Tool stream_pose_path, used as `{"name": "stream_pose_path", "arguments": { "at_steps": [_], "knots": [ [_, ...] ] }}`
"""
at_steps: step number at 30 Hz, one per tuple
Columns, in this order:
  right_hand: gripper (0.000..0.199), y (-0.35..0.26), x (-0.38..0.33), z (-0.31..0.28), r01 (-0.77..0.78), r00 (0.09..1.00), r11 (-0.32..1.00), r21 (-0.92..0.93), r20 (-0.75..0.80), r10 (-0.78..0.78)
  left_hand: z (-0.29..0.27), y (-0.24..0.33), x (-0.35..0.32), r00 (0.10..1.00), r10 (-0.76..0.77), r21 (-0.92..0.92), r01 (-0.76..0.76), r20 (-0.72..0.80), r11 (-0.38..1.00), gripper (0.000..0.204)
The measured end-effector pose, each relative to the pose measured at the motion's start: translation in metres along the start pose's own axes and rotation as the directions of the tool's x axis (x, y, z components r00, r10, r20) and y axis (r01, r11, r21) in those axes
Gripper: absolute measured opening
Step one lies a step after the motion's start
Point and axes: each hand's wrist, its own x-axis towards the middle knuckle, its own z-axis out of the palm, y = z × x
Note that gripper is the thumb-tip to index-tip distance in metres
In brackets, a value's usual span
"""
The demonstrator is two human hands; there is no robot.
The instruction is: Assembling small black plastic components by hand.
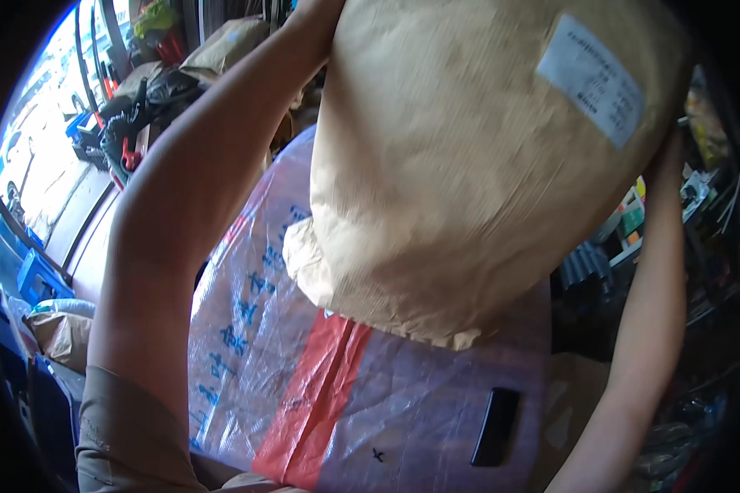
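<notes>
A large brown paper sack (460, 181) with a white label (592, 80) fills the upper middle, held up and tilted between my two arms. My left hand (324, 11) grips its upper left side, the fingers mostly out of sight at the top edge. On the far right side, my right hand (671, 154) holds the sack too, its fingers hidden behind the paper. Below hangs the sack's crumpled lower end, over a translucent purple woven plastic bag (427, 394) with a red stripe and blue handwriting. Whether the two touch, I cannot tell.
A black phone-like slab (496, 427) lies on the woven bag. Behind my left arm are more paper sacks (226, 45), a dark crate and a blue plastic stool (41, 278). Cluttered goods and a grey corrugated piece (585, 267) stand at the right.
</notes>
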Motion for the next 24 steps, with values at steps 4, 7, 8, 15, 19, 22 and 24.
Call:
{"name": "stream_pose_path", "arguments": {
  "at_steps": [4, 7, 8, 15, 19, 22, 24],
  "knots": [
    [0.057, -0.050, -0.074, 0.055, 0.011, 0.995, 0.981, -0.195, 0.098, 0.009, -0.012, 0.021, -0.062, 0.930, -0.025, -0.121, -0.021, -0.366, 0.992, 0.042],
    [0.058, -0.070, -0.067, 0.045, 0.066, 0.992, 0.937, -0.343, 0.126, -0.023, -0.011, 0.034, -0.064, 0.910, -0.030, -0.091, -0.009, -0.414, 0.996, 0.044],
    [0.058, -0.073, -0.072, 0.049, 0.043, 0.994, 0.943, -0.331, 0.108, -0.008, -0.012, 0.042, -0.066, 0.910, -0.057, -0.099, 0.018, -0.410, 0.995, 0.046],
    [0.057, -0.095, -0.085, 0.055, 0.111, 0.992, 0.946, -0.305, 0.095, -0.086, -0.002, 0.069, -0.087, 0.921, 0.101, -0.045, -0.127, -0.376, 0.991, 0.044],
    [0.052, -0.095, -0.118, 0.076, 0.103, 0.995, 0.947, -0.304, 0.044, -0.094, -0.010, 0.102, -0.082, 0.713, 0.495, -0.498, -0.232, 0.497, 0.835, 0.058],
    [0.049, -0.113, -0.107, 0.048, 0.073, 0.983, 0.981, -0.178, 0.178, -0.041, -0.001, 0.136, -0.095, 0.977, 0.173, -0.091, -0.162, 0.124, 0.983, 0.070],
    [0.050, -0.132, -0.118, 0.069, 0.034, 0.977, 0.989, -0.143, 0.211, -0.003, 0.030, 0.147, -0.077, 0.975, 0.119, -0.039, -0.114, 0.186, 0.993, 0.057]
  ]
}}
